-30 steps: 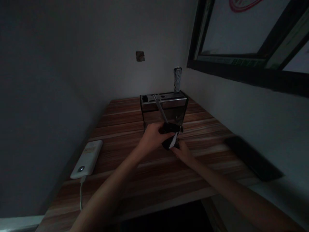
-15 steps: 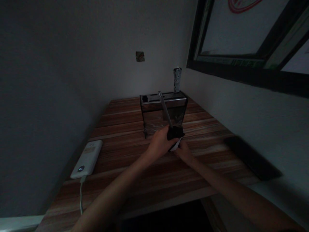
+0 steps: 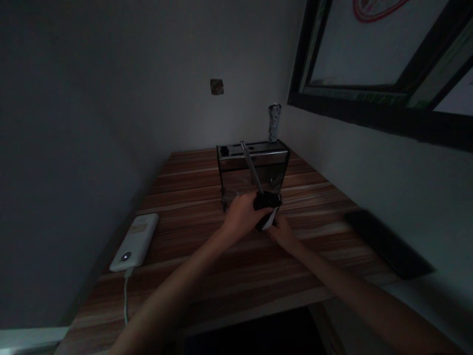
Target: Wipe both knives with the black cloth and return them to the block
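My left hand [image 3: 241,213] grips a black object [image 3: 266,199] from its left side, with fingers wrapped round it. A straight grey metal rod [image 3: 252,166] rises out of the black object, leaning to the left. On the lower side of the object is a white patch [image 3: 272,219]. My right hand [image 3: 284,232] is closed on the lower right part of the same object; its fingertips are partly hidden. Directly behind stands a box-like stand [image 3: 254,157] with a metal top, dark edges and a see-through front. The rod overlaps it in view; contact cannot be judged.
On the wood-grain table [image 3: 177,197], a white power bank [image 3: 136,241] with a cable [image 3: 126,298] lies at left. A long dark item [image 3: 388,244] is at right. A silvery, crinkled tumbler shape [image 3: 274,123] rises behind the stand's top. Walls border the table; a dark frame [image 3: 369,106] hangs right.
The view has shifted slightly, so the scenery sits a little further right. Both hands keep their hold on the black object, and its rod leans slightly more to the left.
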A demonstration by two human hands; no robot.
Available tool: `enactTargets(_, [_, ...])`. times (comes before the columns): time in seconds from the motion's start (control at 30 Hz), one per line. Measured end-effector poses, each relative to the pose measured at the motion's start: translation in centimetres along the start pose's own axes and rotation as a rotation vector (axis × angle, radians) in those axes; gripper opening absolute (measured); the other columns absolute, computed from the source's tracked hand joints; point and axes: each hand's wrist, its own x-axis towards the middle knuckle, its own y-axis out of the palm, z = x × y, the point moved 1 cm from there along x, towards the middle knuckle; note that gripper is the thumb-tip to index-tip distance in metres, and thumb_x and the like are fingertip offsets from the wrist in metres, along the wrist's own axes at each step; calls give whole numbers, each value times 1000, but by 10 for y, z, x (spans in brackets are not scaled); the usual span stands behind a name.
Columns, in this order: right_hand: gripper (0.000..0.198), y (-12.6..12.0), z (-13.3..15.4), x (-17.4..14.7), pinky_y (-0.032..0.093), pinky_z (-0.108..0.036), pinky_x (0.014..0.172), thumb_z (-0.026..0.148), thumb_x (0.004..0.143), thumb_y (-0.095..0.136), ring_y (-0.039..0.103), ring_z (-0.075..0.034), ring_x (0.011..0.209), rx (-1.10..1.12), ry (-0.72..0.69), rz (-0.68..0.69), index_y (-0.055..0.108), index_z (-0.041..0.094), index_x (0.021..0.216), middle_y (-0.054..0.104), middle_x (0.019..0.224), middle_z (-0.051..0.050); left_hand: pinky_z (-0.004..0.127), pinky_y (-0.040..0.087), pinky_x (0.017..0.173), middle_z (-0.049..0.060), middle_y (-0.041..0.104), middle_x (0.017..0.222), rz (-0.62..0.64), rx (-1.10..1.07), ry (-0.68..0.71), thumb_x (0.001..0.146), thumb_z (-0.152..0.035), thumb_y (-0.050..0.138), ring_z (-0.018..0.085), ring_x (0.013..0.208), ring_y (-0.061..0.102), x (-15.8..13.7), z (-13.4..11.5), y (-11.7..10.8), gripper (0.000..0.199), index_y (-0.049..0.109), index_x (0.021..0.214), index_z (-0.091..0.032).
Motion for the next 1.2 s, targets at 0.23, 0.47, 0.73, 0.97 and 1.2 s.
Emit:
enactTargets(0.23, [26,1,-3,1,36,-22,47,38,74,55,50,-14,52,-17,-5,-29,55,18,58,48,47,2,28,49,67,6,70,87,-104,-119,12,71,-27,67,20,78,64,4,-3,-21,22,66,89,-15])
enactTargets(0.47, [33,4,-1,1,34,-22,47,45,77,53,45,-12,49,-72,-19,16,53,18,58,43,46,3,28,51,67,5,71,84,-289,-331,-30,67,-31,70,19,75,65,6,-6,-64,26,69,87,-14])
enactTargets(0.73, [36,4,-6,2,37,-24,53,47,76,55,49,-14,55,-166,-88,32,54,17,57,52,56,0,28,54,70,5,72,88,-584,-425,-38,63,-35,72,20,81,67,0,0,-102,32,68,87,-14])
enactTargets(0.97, [31,6,-9,2,40,-25,56,45,76,56,54,-16,59,-141,-94,35,60,17,63,58,60,-1,27,55,70,4,72,86,-644,-422,-23,63,-36,73,19,81,67,-2,2,-109,32,68,86,-15])
enactTargets(1.2, [31,5,-10,1,43,-27,61,45,77,56,57,-17,63,-150,-95,22,63,17,66,61,63,-2,28,55,69,5,71,85,-638,-437,-30,61,-37,73,20,82,67,0,4,-106,34,68,86,-14])
